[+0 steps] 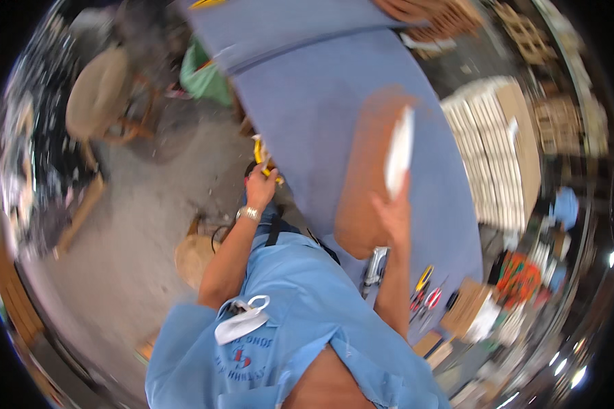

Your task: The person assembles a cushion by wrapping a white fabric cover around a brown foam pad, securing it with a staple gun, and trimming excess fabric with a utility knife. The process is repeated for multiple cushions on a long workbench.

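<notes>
My left hand [259, 187], with a watch on its wrist, is closed at the table's left edge around a yellow object [265, 155] whose kind I cannot make out. My right hand [394, 213] grips a white, elongated piece [400, 153], smeared by motion. That piece is over the right side of a long brown panel [365, 184] with rounded ends, also blurred, on the blue-grey tabletop [314, 116]. Just below the panel, beside my right forearm, lies a silver metal tool [373, 269].
Yellow-handled [424, 277] and red-handled [433, 298] hand tools lie near a cardboard box [467, 310] at the right. A stack of pale padded pieces [488, 150] stands beyond the table. On the left are a round-backed chair [99, 95] and a stool [196, 259].
</notes>
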Motion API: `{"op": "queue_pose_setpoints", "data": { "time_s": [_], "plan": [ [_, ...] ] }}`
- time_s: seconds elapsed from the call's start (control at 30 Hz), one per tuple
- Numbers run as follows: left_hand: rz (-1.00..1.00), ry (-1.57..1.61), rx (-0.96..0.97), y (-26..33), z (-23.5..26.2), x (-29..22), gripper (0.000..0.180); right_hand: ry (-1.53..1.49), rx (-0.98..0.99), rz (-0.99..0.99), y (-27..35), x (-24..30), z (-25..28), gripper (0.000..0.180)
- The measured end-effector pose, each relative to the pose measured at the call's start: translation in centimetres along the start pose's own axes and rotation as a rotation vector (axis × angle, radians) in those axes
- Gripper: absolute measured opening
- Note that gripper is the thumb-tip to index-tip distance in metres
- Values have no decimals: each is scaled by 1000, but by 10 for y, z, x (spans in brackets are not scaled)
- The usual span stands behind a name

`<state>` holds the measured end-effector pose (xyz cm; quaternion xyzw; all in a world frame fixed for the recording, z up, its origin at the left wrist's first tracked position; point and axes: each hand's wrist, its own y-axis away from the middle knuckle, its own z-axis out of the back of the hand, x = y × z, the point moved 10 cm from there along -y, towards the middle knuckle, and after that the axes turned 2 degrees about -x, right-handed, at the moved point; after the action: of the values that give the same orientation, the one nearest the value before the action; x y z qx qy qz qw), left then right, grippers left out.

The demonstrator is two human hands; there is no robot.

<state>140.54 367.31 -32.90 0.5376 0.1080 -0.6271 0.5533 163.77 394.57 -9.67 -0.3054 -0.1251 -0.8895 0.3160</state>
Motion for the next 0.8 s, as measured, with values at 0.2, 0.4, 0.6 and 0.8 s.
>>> {"op": "queue_pose_setpoints", "data": {
  "time_s": [0.2, 0.4, 0.6, 0.8],
  "plan": [
    [-989, -470, 61, 102, 20, -260, 100, -20, 165, 6, 32, 78, -26, 103],
    [-1522, -1183, 639, 154, -72, -258, 121, -181, 201, 128, 68, 60, -16, 76],
    [-1272, -1268, 880, 148, -95, -203, 117, -529, -298, -584, 190, -116, 19, 54],
    [-1449, -1065, 792, 146, -96, -226, 95, -743, -304, -644, 206, -109, -34, 46]
  ]
}}
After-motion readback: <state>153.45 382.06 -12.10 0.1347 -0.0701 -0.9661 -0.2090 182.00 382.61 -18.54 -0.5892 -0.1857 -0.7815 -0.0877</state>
